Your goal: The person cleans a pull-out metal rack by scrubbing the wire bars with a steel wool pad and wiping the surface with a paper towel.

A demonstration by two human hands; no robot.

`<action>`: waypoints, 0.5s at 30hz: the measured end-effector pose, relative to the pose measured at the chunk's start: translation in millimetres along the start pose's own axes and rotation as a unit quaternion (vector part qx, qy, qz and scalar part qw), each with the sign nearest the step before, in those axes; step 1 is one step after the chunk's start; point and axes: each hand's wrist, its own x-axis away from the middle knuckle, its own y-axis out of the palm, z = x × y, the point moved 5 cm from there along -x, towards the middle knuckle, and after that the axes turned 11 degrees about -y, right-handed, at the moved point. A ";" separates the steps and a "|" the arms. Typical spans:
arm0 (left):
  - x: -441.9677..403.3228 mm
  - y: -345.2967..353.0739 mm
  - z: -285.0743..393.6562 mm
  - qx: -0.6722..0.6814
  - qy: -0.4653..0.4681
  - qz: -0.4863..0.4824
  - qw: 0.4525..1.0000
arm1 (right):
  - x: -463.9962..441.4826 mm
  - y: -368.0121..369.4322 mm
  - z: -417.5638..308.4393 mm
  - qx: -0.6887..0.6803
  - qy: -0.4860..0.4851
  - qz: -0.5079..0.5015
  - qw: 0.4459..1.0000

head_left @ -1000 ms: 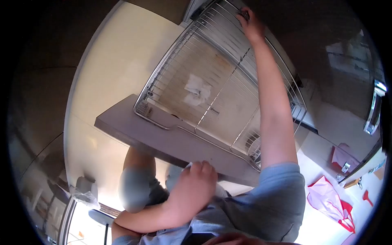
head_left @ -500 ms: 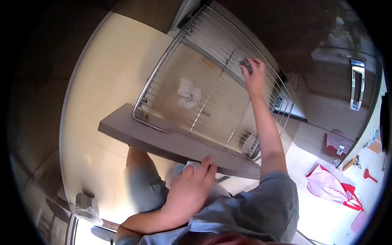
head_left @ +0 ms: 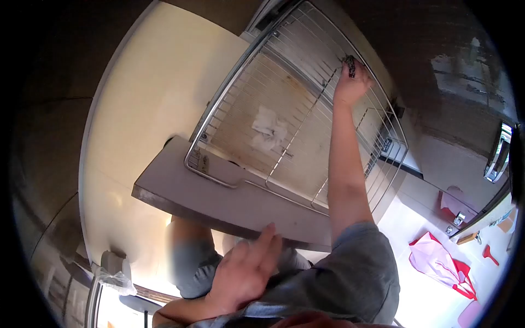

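My right hand (head_left: pixel 353 86) is closed on a dark steel wool scrubber (head_left: pixel 349 65), held against the wires at the far side of a metal wire rack (head_left: pixel 284 156). The rack sits in a pulled-out drawer with a thick grey front panel (head_left: pixel 219 191). Below the wires, a crumpled white cloth or tissue (head_left: pixel 269 129) lies on the stained surface. My left hand (head_left: pixel 243 270) is by the near edge of the front panel, fingers stretched out, with nothing visible in it.
A cream cabinet panel (head_left: pixel 164 82) stands on the left. On the right is a dark glossy door with a chrome handle (head_left: pixel 497 153). A pink and red cloth item (head_left: pixel 437 259) and a red tool (head_left: pixel 490 254) lie on the white floor.
My right hand has moved the scrubber farther along the rack, toward its far edge. My left hand has shifted slightly down and left. The whole view has tilted a little.
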 end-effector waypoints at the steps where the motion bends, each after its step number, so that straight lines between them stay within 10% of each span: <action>1: -0.7 -1.4 0.2 0.000 -0.006 -0.006 1.000 | -0.5 6.8 0.3 -0.028 0.025 -0.006 0.999; 5: 0.3 1.2 2.1 -0.003 -0.023 -0.011 1.000 | -22.9 18.6 -42.6 -0.048 0.097 -0.041 0.993; 11: -2.3 -3.3 1.7 -0.015 -0.032 -0.003 0.999 | 9.3 14.9 23.9 0.009 -0.079 -0.095 0.992; 15: -1.6 5.5 3.5 -0.020 -0.039 -0.005 0.999 | -27.6 22.0 -36.3 0.044 0.049 -0.171 0.983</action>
